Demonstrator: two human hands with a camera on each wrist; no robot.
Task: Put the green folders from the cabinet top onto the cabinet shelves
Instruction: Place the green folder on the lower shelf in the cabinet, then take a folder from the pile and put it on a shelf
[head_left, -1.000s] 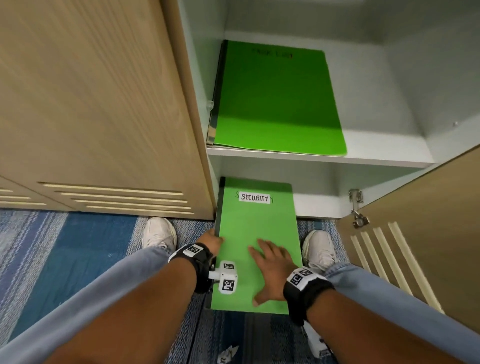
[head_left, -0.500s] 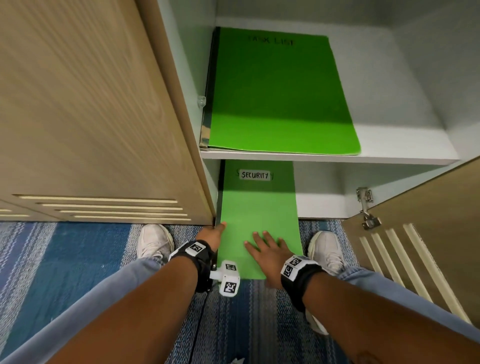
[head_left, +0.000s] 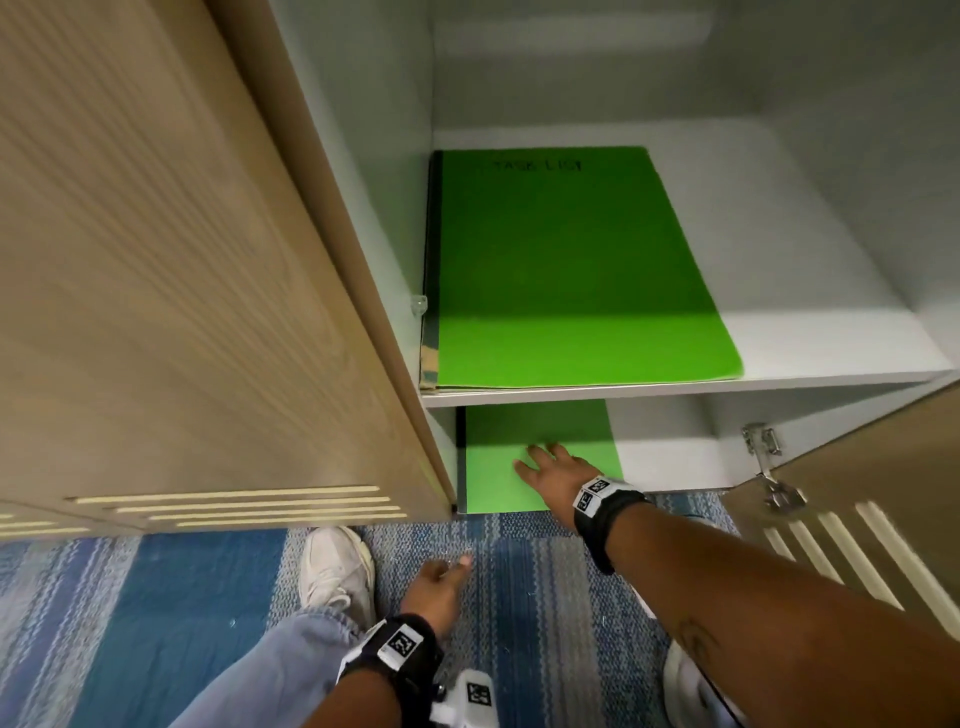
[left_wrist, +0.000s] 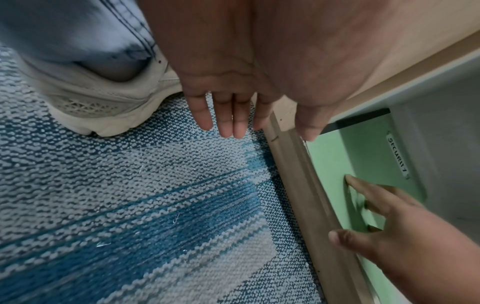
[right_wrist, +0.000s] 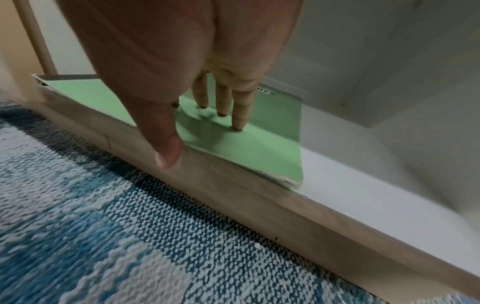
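A flat green paper folder labelled SECURITY (head_left: 540, 457) is seen lying on the white bottom shelf of the cabinet (head_left: 670, 462), against its left wall, its near edge level with the shelf front. It is pressed by the straight fingertips (right_wrist: 237, 121) of the right hand (head_left: 550, 470). A second green folder (head_left: 571, 280) (marked TASK LIST) lies on the shelf above. The left hand (head_left: 439, 587) is held with fingers relaxed and empty over the blue striped carpet (head_left: 519, 613), in front of the cabinet.
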